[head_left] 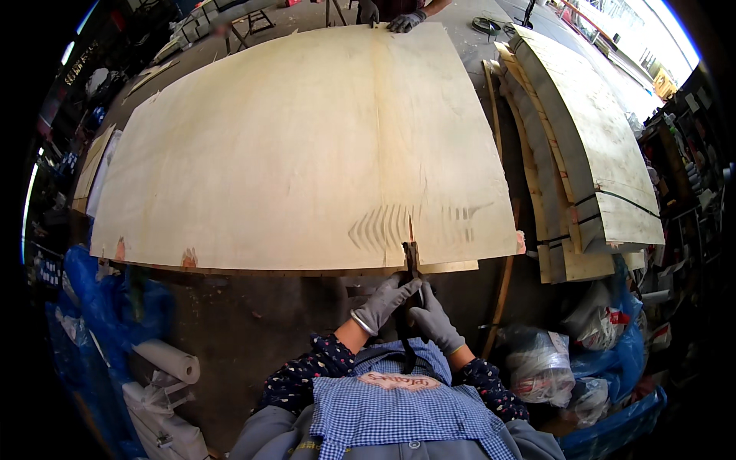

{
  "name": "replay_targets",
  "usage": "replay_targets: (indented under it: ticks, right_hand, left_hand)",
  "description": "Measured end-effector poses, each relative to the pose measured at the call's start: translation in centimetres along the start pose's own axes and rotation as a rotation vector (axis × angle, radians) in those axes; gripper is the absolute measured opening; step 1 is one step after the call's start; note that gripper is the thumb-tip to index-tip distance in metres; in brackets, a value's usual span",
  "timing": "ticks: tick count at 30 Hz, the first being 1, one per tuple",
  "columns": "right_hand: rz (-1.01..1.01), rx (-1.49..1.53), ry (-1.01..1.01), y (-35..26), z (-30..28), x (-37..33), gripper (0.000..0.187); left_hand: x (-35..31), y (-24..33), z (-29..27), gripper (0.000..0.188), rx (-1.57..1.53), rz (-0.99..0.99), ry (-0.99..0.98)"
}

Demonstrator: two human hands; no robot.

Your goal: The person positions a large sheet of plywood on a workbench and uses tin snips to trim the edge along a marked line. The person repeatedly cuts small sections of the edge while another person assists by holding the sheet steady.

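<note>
A large pale wood veneer sheet (291, 146) lies flat in front of me, with a narrow split running inward from its near edge. At that split sits a dark, narrow tool (412, 259) whose exact kind I cannot make out. My left hand (383, 303), in a grey glove, closes on the tool's near end from the left. From the right, my right hand (438, 316), gloved alike, has its fingers bent against the same end; the fingertips of both hands nearly meet. Part of the tool is hidden by the gloves.
Across the sheet, a co-worker's gloved hand (407, 21) rests on the far edge. A strapped stack of sheets (590, 130) stands right. Plastic-wrapped bundles (540, 364) lie lower right; blue plastic sheeting (92, 284) and a white roll (167, 360) lie left.
</note>
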State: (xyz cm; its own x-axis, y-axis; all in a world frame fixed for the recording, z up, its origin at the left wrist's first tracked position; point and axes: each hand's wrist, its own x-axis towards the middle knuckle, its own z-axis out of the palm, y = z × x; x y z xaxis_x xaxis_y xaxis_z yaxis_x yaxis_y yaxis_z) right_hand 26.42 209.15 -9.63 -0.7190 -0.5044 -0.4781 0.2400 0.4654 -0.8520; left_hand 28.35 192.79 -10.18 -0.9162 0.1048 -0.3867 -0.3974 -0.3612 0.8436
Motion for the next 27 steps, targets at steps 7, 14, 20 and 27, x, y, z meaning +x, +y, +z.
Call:
replay_targets:
  ticks: [7, 14, 20, 27]
  right_hand:
    - [0.026, -0.028, 0.000, -2.1, -0.2, 0.0, 0.080]
    - [0.062, -0.079, 0.076, -4.1, 0.1, -0.9, 0.084]
    - [0.001, -0.007, 0.068, -3.7, -0.1, -0.5, 0.074]
    - [0.034, 1.019, -0.260, -2.2, 0.9, -0.6, 0.056]
  left_hand:
    - [-0.8, 3.0, 1.0, 0.037, 0.155, -0.001, 0.091]
    - [-0.3, 0.9, 1.0, 0.036, -0.085, 0.048, 0.137]
    - [-0.8, 2.6, 2.0, 0.034, -0.113, 0.033, 0.168]
    - [-0.7, 2.1, 1.3, 0.040, 0.249, 0.043, 0.328]
